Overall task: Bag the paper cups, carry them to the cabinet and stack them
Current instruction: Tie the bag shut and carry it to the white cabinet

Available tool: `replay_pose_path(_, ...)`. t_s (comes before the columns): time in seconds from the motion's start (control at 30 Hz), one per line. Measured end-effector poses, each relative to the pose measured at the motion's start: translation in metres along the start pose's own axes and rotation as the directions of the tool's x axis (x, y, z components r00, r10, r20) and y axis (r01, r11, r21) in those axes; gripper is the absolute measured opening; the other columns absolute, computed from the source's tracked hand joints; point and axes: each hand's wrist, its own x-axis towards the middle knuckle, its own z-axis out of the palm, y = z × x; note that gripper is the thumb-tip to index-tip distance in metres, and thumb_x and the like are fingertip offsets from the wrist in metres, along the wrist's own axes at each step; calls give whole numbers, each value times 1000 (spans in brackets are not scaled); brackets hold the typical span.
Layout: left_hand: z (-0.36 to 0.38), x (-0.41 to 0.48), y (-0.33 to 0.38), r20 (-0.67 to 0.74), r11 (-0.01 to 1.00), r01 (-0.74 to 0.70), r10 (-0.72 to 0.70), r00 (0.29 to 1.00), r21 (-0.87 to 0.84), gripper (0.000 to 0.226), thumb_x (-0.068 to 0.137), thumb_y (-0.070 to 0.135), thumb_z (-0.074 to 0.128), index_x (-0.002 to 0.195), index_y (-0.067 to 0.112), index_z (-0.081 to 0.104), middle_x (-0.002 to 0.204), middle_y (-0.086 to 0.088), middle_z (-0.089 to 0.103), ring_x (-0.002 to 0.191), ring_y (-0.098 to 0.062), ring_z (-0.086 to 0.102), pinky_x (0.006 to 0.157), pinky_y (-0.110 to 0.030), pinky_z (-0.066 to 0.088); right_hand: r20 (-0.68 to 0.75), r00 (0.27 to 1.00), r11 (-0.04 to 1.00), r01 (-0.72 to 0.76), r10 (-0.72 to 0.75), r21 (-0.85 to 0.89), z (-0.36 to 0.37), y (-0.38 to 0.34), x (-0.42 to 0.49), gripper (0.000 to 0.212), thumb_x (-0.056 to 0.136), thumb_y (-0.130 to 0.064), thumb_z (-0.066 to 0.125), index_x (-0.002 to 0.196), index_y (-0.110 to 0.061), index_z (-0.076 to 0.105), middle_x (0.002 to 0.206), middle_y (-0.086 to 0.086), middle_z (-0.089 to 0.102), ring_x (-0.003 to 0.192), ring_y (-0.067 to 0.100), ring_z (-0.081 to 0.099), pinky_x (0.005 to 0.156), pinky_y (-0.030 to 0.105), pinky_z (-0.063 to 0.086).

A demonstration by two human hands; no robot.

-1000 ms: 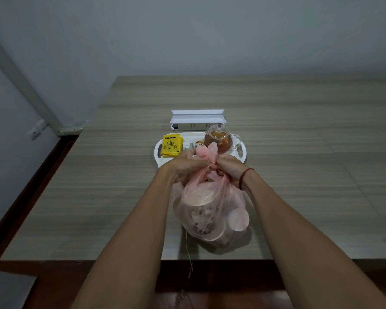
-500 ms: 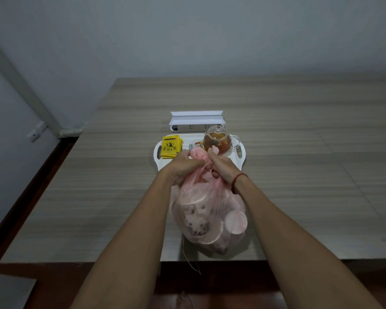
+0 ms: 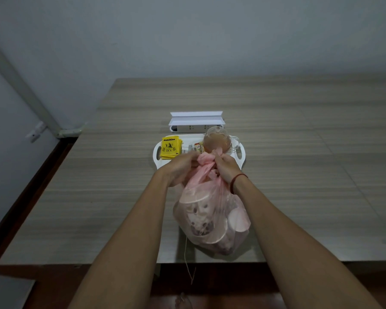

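A translucent pink plastic bag (image 3: 212, 219) rests on the wooden table (image 3: 299, 175) near its front edge. Several paper cups (image 3: 198, 217) with a printed pattern show through the plastic, lying at mixed angles. Both hands pinch the gathered bag neck (image 3: 206, 158) above the cups. My left hand (image 3: 181, 166) grips the left side of the neck. My right hand (image 3: 225, 166), with a red cord on its wrist, grips the right side. A thin pink strand (image 3: 187, 262) dangles from the bag over the table edge.
A white handled tray (image 3: 157, 156) behind the bag holds yellow tea packets (image 3: 170, 147), small sachets (image 3: 197, 147) and a glass teapot of brown tea (image 3: 216, 141). A white power strip box (image 3: 196, 122) sits beyond it. Wall at left; floor below the table edge.
The hands and bag neck have shifted a little farther from me, toward the tray, and the fingers have reworked the gathered plastic. The bag stays on the table.
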Motion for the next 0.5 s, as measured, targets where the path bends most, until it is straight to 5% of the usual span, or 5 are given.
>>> replay_pose_path(0.1,-2,0,-1,-11,994,-48,49,999,93,30,90,1,59,113,20,59,95,-14,69,71,-19,68,67,-28,58,18,1000,1000,2,-2,7,-4,-1,1,38,97,-42,47,79,-13,63,66,4,60,53,12,53,59,27,47)
replay_pose_path(0.2,-2,5,-2,-56,988,-42,51,997,151,52,71,6,77,117,20,58,109,-22,70,89,-30,69,88,-41,56,49,999,999,-23,21,45,-6,-2,2,39,95,-46,50,82,-14,69,73,8,70,67,20,65,72,35,54)
replay_pose_path(0.27,1,7,0,-107,965,-5,34,994,261,57,65,13,83,117,18,60,109,-21,71,96,-30,69,95,-42,54,90,995,997,-50,45,62,-7,-4,1,38,94,-47,51,79,-17,69,68,6,70,58,16,66,62,31,54)
replay_pose_path(0.4,12,10,5,-146,911,23,41,988,411,29,74,16,76,102,15,66,100,-19,73,91,-31,71,88,-44,58,94,995,991,-43,31,130,-5,-2,-1,39,88,-51,58,74,-17,72,78,9,70,69,20,67,72,34,56)
replay_pose_path(0.5,20,11,6,-147,816,-21,129,981,578,23,79,25,62,93,11,73,92,-15,74,89,-29,71,88,-46,57,60,998,993,-15,8,119,-5,3,-1,63,72,-66,66,89,-6,73,77,13,58,75,23,53,79,38,46)
